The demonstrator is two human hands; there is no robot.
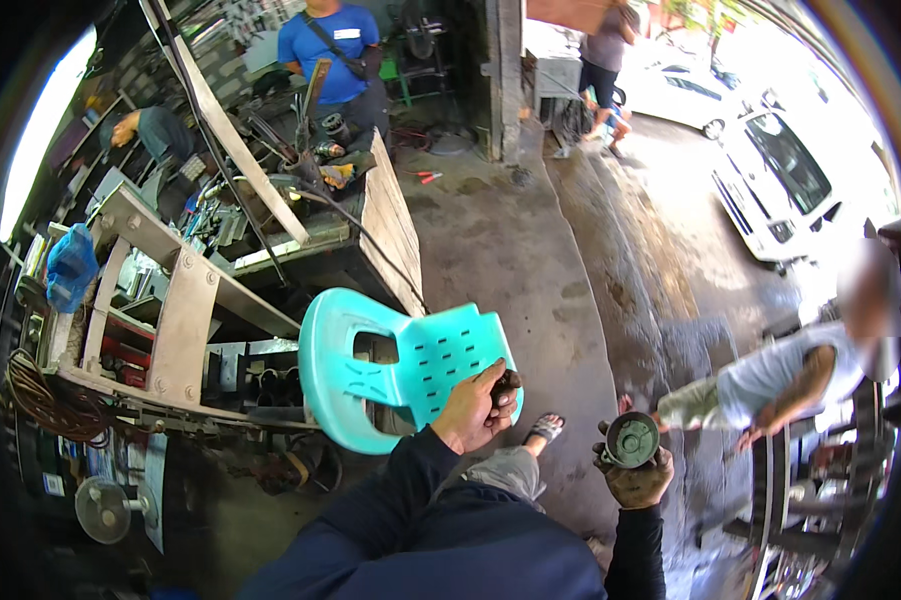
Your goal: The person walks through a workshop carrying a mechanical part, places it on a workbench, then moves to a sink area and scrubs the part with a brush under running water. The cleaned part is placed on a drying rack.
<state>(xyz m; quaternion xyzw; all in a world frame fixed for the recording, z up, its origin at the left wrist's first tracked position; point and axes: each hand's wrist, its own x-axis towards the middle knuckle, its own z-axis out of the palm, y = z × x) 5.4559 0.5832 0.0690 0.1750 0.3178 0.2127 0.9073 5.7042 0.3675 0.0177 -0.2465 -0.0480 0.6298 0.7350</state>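
Observation:
My left hand [475,408] is closed, its grimy fingers curled around something small and dark [508,386] that I cannot make out. It is above the seat of a turquoise plastic chair [450,350]. To the right, my right hand [638,484] grips a round, cup-shaped metal part [633,441] by its sides, with thumb and fingers on opposite edges. The open face of this part is turned up toward me, showing a grey-green inside and a pale rim. Both hands are blackened with grime, and they are apart from each other.
Left of the chair stand a cluttered workbench [260,255] and a bolted metal frame [185,320]. A fan [103,508] is at the lower left. One person in blue [330,50] stands beyond the bench; another in a pale shirt [785,370] is at right. Vehicles [775,185] are outside.

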